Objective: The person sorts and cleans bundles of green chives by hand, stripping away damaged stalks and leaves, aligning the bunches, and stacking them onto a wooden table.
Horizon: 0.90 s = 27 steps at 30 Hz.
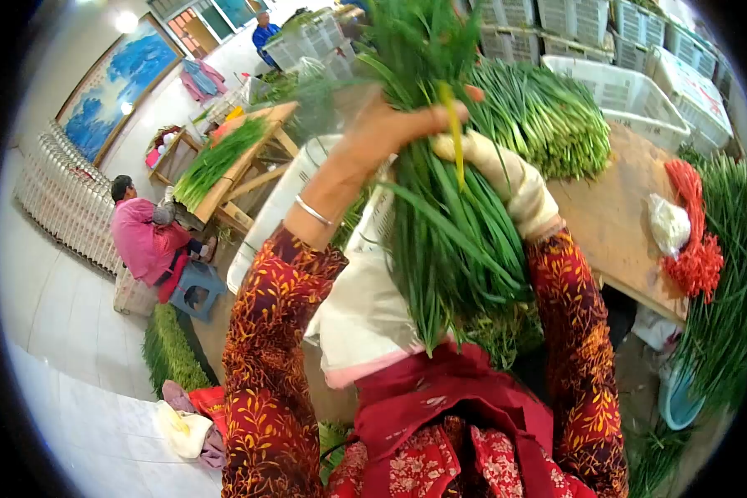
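At upper centre, my bare left hand (pixel 394 124) is clamped round the green bundle (pixel 461 241), while my gloved right hand (pixel 498 174) rests against its right side, by the yellow strip (pixel 454 133); whether it pinches that strip, I can't tell. If my grip slackens, leaves could slide out; a hard tug on the strip could snap it. Blur softens my left fingers, and the bundle's top runs off the frame. Beyond, more greens (pixel 556 116) lie on the counter (pixel 631 241) at upper right, partly hidden.

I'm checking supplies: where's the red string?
In the head view, the red string lies at right on the wooden tabletop, beside the white bag.
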Each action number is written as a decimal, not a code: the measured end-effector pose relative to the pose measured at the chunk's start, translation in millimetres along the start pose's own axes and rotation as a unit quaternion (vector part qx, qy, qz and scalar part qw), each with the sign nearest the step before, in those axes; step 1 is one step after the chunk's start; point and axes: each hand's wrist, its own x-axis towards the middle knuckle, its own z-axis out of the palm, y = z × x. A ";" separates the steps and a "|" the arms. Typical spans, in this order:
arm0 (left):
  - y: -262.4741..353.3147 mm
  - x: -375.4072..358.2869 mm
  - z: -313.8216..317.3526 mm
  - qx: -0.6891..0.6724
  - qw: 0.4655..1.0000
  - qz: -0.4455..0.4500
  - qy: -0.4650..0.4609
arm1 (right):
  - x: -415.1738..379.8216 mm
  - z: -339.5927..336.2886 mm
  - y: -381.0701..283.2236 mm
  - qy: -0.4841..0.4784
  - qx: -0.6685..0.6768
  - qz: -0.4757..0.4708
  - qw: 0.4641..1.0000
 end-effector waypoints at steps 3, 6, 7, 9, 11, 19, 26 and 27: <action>-7.0 -24.6 -16.7 -0.019 0.998 0.015 0.055 | -17.9 -17.8 31.6 -0.049 -0.148 -0.025 0.987; -25.8 -45.4 -62.3 -0.215 0.958 -0.019 0.190 | -37.7 -19.7 21.8 0.028 -0.132 0.272 0.953; -31.4 -53.7 -78.0 -0.224 0.942 -0.003 0.252 | -40.6 -21.3 21.6 0.047 -0.126 0.363 0.922; -38.8 -81.1 -100.6 -0.293 0.887 -0.024 0.357 | -72.5 -28.4 51.2 0.051 -0.012 0.335 0.941; -68.6 -114.8 -145.4 -0.275 0.876 -0.026 0.395 | -100.7 -31.5 79.8 0.044 -0.083 0.335 0.938; -137.7 -231.4 -194.3 -0.285 0.774 -0.088 0.558 | -177.4 -17.5 162.3 0.235 -0.094 0.426 0.869; -147.3 -248.8 -189.9 -0.264 0.794 -0.064 0.545 | -111.6 38.0 124.5 0.247 -0.243 0.136 0.928; -143.5 -245.0 -182.4 -0.262 0.792 -0.064 0.548 | -95.6 49.7 117.0 0.183 -0.312 0.081 0.929</action>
